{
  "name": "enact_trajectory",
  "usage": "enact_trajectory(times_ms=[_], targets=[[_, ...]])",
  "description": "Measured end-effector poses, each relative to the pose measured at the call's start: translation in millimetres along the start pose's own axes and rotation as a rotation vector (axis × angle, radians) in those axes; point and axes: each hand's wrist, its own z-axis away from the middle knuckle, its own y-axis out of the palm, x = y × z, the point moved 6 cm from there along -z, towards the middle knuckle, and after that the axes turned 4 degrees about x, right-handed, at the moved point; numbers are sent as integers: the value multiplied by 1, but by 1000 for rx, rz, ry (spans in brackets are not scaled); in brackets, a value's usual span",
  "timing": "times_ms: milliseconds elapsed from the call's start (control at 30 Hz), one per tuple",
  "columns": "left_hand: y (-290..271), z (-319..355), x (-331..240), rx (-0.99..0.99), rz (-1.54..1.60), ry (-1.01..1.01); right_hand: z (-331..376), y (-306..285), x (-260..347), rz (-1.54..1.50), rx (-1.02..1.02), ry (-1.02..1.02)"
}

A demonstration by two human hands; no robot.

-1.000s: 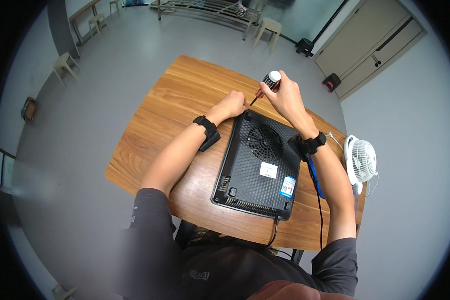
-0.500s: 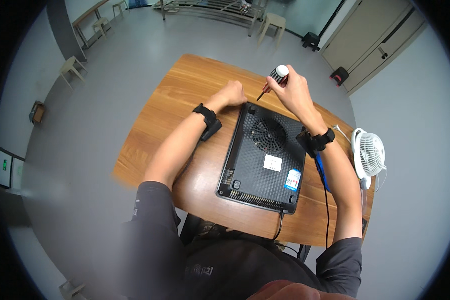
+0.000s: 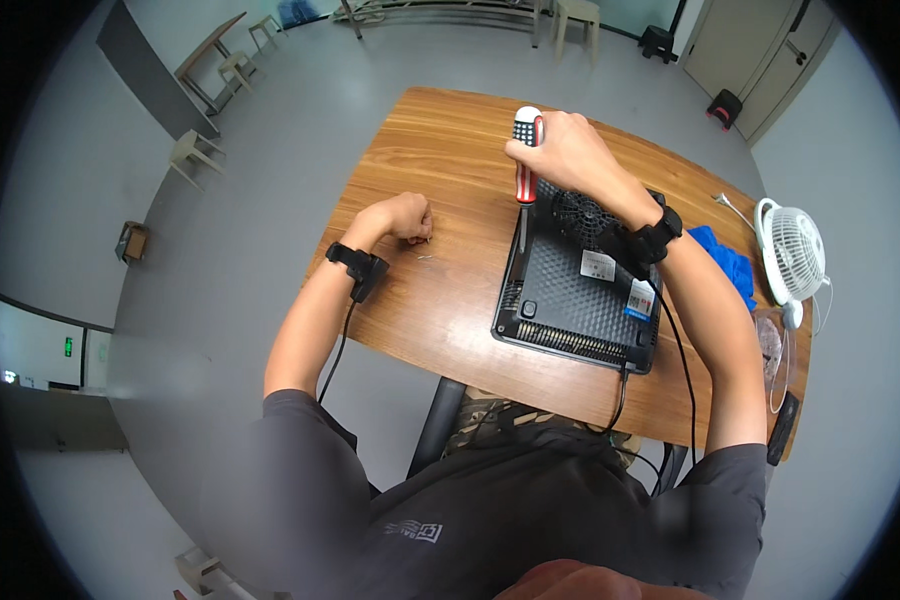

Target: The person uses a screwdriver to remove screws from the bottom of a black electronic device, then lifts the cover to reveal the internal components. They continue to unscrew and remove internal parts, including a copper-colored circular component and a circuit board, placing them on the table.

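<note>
A flat black appliance (image 3: 590, 305) lies on the wooden table (image 3: 450, 300), its round fan grille, vents and labels facing up. My right hand (image 3: 568, 150) is wrapped round a screwdriver (image 3: 526, 178) with a red, white and black handle and a white end cap. Its shaft points down over the appliance's left edge; whether the tip touches cannot be told. To the left, my left hand (image 3: 407, 217) rests low at the table top, fingers curled together. What they hold, if anything, is hidden. Tiny shiny pieces (image 3: 426, 257) lie just below those fingers.
A blue cloth (image 3: 725, 265) and a white fan (image 3: 792, 250) are on the table's right side, with a clear plastic bag (image 3: 768, 345) nearer me. A cable (image 3: 625, 385) leaves the appliance's near edge. Black wrist bands trail thin cords. Stools (image 3: 195, 155) stand beyond the table.
My left hand has gone from the appliance's far left corner to the table on the left. My right hand has tipped the screwdriver more upright, and its shaft now lies over the appliance's left edge.
</note>
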Motion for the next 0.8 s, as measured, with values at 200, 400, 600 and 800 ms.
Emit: enact_trajectory(times_ms=[200,400,600,800], targets=[[12,1,-6,-51,-96,-23,52,-39,-53,36,39,144],[8,-1,-25,-148,-239,77,127,-91,-147,176,-30,386],[-14,-2,-62,-363,-240,120,179,-109,-212,349,1,609],[-6,-9,-128,-544,-69,299,204,-91,-248,330,169,701]])
